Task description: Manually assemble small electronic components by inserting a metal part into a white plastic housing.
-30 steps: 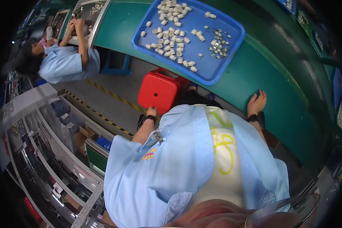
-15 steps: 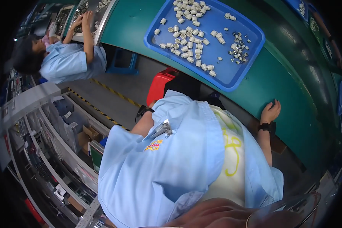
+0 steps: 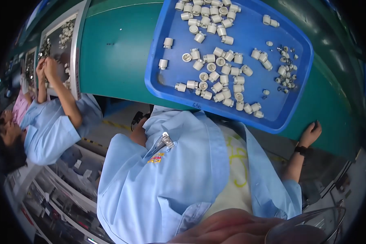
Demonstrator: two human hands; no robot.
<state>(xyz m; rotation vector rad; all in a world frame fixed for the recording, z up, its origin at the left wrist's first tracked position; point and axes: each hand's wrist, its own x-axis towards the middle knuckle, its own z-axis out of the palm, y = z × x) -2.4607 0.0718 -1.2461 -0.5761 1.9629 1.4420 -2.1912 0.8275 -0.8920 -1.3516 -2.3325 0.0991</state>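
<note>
Our right hand [image 3: 311,133] rests on the near edge of the green bench [image 3: 118,53], just beside the near right corner of the blue tray [image 3: 162,77]. Its fingers lie flat and loosely spread, and they hold nothing. The tray lies to the left and farther from this hand, with its long side along the bench edge. Many small white plastic caps [image 3: 215,65] are scattered in it, and a little heap of tiny metal parts [image 3: 286,73] sits near its right end. Our left hand [image 3: 139,132] is low under the bench edge, mostly hidden by the sleeve, so we cannot tell its grip. The right hand is nearer to the tray.
</note>
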